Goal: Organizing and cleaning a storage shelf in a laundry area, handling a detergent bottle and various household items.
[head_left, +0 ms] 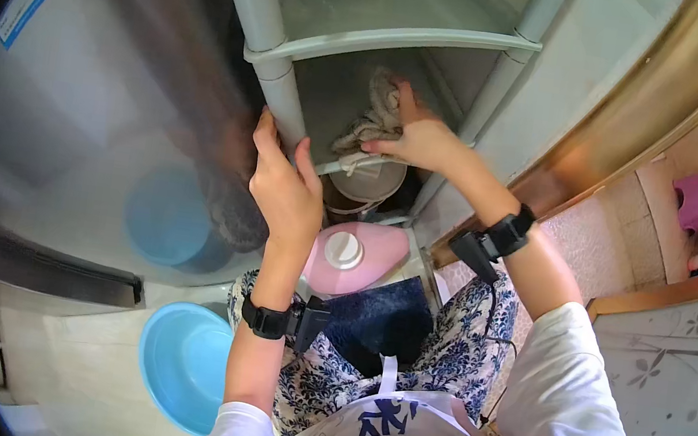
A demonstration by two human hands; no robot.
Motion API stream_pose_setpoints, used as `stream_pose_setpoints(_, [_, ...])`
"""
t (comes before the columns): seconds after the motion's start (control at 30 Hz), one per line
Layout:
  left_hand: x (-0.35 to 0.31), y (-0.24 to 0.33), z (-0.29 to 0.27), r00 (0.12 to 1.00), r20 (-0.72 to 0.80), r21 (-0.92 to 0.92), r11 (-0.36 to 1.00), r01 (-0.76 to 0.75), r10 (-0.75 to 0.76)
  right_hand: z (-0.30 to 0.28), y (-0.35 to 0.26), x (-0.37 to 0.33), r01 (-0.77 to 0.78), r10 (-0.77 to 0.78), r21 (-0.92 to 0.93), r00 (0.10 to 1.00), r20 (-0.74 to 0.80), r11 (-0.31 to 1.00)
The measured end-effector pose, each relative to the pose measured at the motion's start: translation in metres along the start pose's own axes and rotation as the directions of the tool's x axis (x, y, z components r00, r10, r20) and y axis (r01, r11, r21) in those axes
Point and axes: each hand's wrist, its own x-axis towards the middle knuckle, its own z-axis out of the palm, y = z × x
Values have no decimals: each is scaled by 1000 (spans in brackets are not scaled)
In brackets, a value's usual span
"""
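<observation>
My left hand (286,191) is wrapped round the left front post (279,92) of a pale grey-green shelf rack, thumb on one side and fingers on the other. Inside the rack, my right hand (426,144) grips a crumpled beige cloth (372,119). The cloth lies against the lower shelf (324,112), bunched near its front edge, and part of it hangs at that edge. My right fingertips are partly hidden by the cloth. Above both the hand and cloth runs the curved rim of the upper shelf (409,41).
Under the lower shelf stands a lidded bucket (368,187). A pink bottle (375,257) with a white cap stands before my knees, near a dark blue cloth (383,321). A blue basin (184,364) sits at left, beside a glossy appliance door (93,137). A wall (585,91) flanks the rack.
</observation>
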Motion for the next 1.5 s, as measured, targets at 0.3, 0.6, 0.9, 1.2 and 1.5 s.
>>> stream_pose_setpoints(0.3, [0, -7, 6, 982, -95, 154, 977, -147, 162, -8, 7, 62, -81, 66, -295, 996, -61, 952])
stream_pose_setpoints(0.6, [1, -1, 9, 997, -61, 103, 994, -48, 54, -22, 31, 67, -6, -77, -538, 988, -133, 843])
stream_pose_setpoints(0.9, [1, -2, 9, 999, -42, 20, 999, -29, 30, -28, 14, 46, 302, -211, -541, 951, 225, 785])
stream_pose_setpoints(1.2, [2, 4, 11, 998, -39, 79, 996, -38, 41, -38, 30, 66, 88, -51, -420, 994, 100, 903])
stream_pose_setpoints(1.5, [4, 4, 4, 998, -56, 31, 999, -29, 31, -12, 8, 45, -106, 135, -519, 991, 20, 848])
